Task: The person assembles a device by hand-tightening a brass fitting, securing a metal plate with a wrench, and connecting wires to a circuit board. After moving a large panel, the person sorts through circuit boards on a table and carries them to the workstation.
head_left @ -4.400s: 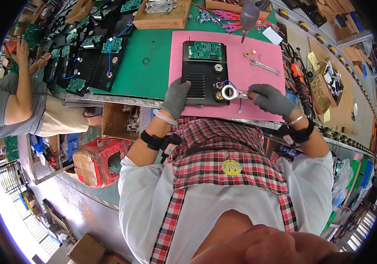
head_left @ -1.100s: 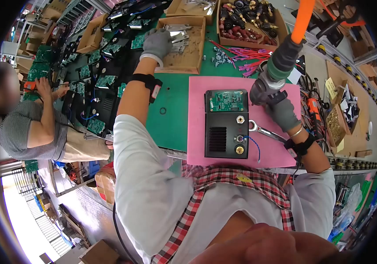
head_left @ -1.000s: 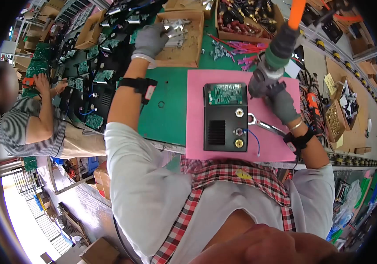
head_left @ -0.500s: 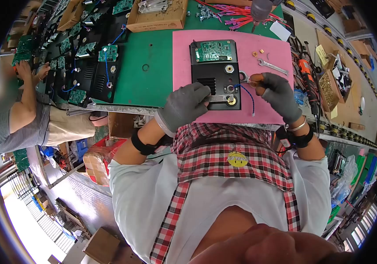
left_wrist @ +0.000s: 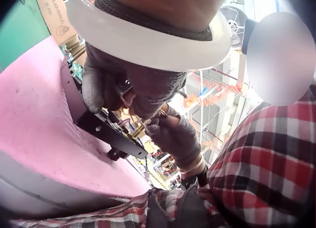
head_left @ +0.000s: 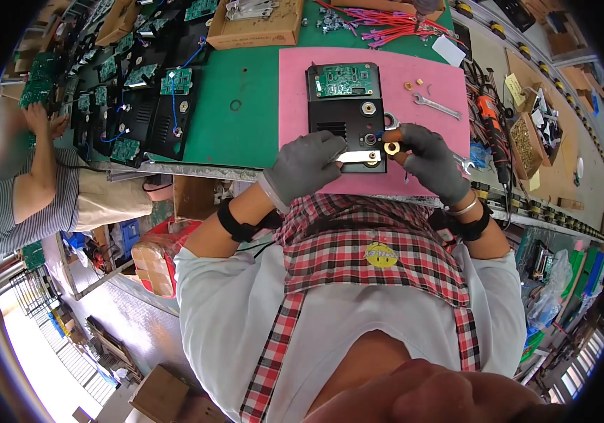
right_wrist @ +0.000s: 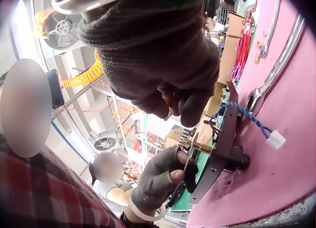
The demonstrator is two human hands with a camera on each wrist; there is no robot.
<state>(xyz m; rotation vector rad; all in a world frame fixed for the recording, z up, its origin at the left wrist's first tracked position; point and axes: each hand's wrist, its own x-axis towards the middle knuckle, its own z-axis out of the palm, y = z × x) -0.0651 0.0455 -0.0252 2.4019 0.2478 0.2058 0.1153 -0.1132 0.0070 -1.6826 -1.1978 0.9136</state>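
A black metal panel (head_left: 326, 113) with a green circuit board (head_left: 344, 80) lies on the pink mat. My left hand (head_left: 305, 166) pinches a flat metal strip (head_left: 358, 156) by one end. The strip's holed end lies at the brass threaded stud (right_wrist: 203, 148) near the panel's lower right corner. My right hand (head_left: 434, 162) pinches a brass nut (head_left: 392, 148) between thumb and fingers, just right of the strip's end. Twisted blue wires (right_wrist: 247, 114) with a white connector (right_wrist: 276, 140) hang off the panel's side. Both hands wear grey gloves.
A large wrench (right_wrist: 281, 65) lies right of the panel, with a smaller wrench (head_left: 437, 108) and brass nuts beyond. A cardboard box (head_left: 254, 37) of metal strips stands behind left. A power driver (head_left: 425, 8) hangs at the back. Another person (head_left: 37, 190) works at left.
About a second ago my left hand was at the box of strips and my right hand held the power driver. Now the strip is over the panel and my right hand holds a nut.
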